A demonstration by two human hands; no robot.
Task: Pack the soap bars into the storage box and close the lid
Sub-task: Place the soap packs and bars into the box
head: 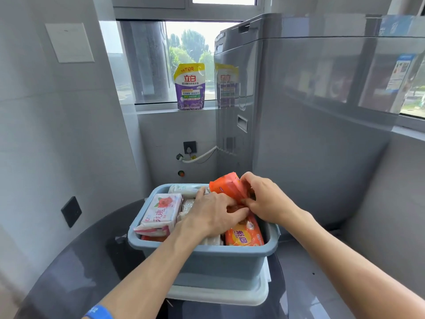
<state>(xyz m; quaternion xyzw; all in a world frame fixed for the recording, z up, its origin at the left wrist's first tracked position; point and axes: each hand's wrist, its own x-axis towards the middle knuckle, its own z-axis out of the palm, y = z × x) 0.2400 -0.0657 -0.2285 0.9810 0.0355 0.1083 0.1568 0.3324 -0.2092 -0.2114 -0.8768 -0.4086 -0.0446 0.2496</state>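
A: From the head camera, where did things stand?

B: The blue storage box (202, 252) sat on a dark round table (76, 268), nearly full. The right hand (268, 200) was closed on an orange soap bar (226, 187) at the far right corner of the box, fingers wrapped over its right end. The left hand (211, 215) lay palm down on the packs in the middle; I couldn't tell whether it gripped anything or only pressed.

A: And the bar's lie?

B: It was tilted, long axis running from far left down to near right, with its far left end raised above the rim. Another orange pack (244, 236) lay flat by the near right wall, and a pink rose pack (161, 212) leaned at the left.

A: How should the step go?

B: I'd judge the bar needed levelling and sliding into the gap at the far right, the left hand holding its neighbours down so nothing rode above the rim. A pale tray-like piece (218, 293) under the box may have been the lid; I couldn't be sure.
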